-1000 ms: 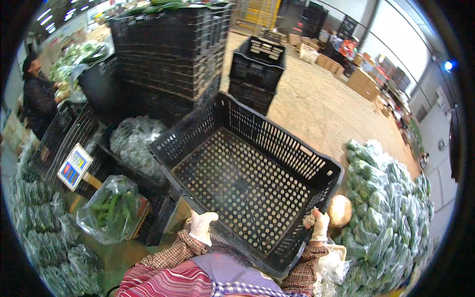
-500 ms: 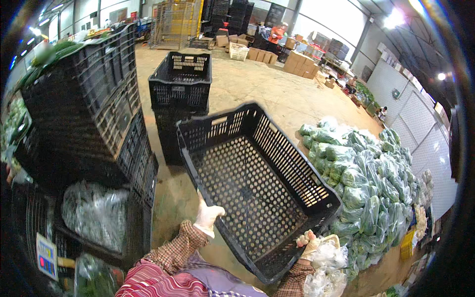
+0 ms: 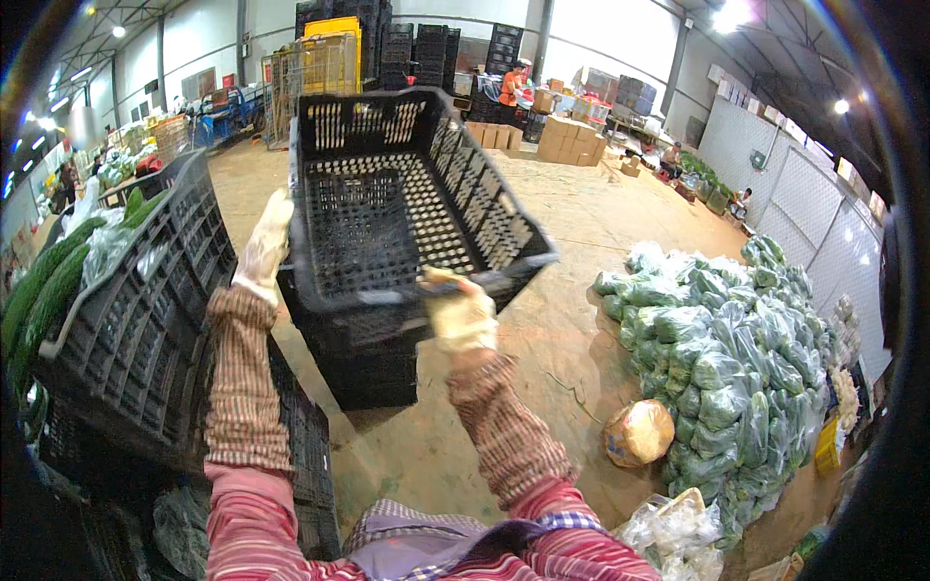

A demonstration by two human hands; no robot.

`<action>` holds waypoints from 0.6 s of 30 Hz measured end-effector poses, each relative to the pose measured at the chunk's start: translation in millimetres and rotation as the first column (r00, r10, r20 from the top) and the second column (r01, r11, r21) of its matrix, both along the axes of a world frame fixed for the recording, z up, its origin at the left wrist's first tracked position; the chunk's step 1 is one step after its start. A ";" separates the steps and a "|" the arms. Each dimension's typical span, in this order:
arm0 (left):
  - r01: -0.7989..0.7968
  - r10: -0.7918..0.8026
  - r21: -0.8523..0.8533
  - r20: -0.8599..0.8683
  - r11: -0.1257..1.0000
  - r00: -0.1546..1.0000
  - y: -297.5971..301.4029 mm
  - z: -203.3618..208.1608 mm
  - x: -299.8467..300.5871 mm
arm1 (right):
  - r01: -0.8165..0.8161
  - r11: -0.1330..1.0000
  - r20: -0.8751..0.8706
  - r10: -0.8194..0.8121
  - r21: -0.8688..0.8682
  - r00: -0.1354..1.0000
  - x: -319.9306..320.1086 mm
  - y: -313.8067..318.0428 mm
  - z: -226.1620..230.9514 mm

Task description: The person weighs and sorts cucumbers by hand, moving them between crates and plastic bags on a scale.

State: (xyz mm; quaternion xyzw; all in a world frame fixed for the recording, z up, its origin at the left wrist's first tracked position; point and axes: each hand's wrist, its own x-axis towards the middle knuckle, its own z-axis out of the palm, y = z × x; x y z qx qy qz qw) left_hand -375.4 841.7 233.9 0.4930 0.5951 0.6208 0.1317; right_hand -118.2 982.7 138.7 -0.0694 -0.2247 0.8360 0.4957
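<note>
A black plastic crate with slotted walls and a perforated bottom is in front of me, tilted, above a stack of black crates. My left hand, in a pale glove, grips its left rim. Gloved too, my right hand is closed on the near rim and slightly blurred. Through the crate's bottom the darker shape of the crate below shows. Whether the held crate touches that stack, I cannot tell.
At left stands a tall stack of black crates with long green vegetables on top. Bagged green vegetables are heaped at right, near a round tan bundle and clear plastic bags. A person in orange stands far back by cardboard boxes.
Both hands have carried the crate forward and left, over the stack. My view has shifted, and the round bundle on the floor now shows.
</note>
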 end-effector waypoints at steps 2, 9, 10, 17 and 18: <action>-0.120 0.139 0.083 -0.294 0.989 0.945 -2.2 -30.6 -25.6 | -0.278 0.952 -0.190 0.252 -0.125 0.949 -56.4 14.6 -4.7; -0.427 0.336 0.390 0.282 0.816 0.899 36.7 -34.9 -15.5 | -0.442 0.722 0.332 0.303 0.532 0.893 -107.1 -6.3 101.6; -0.437 0.433 0.375 0.099 0.818 0.896 13.8 -27.8 -59.0 | -0.368 0.648 0.313 0.205 0.667 0.927 -94.1 -30.7 122.7; -0.667 0.714 0.372 0.016 0.645 0.700 63.9 -52.8 -1.9 | 0.193 0.162 0.074 -0.915 0.968 0.397 -23.3 202.0 139.4; -0.654 0.700 0.386 0.032 0.650 0.714 68.7 -57.4 -11.2 | 0.170 0.244 0.137 -0.868 0.955 0.476 -19.4 256.5 134.1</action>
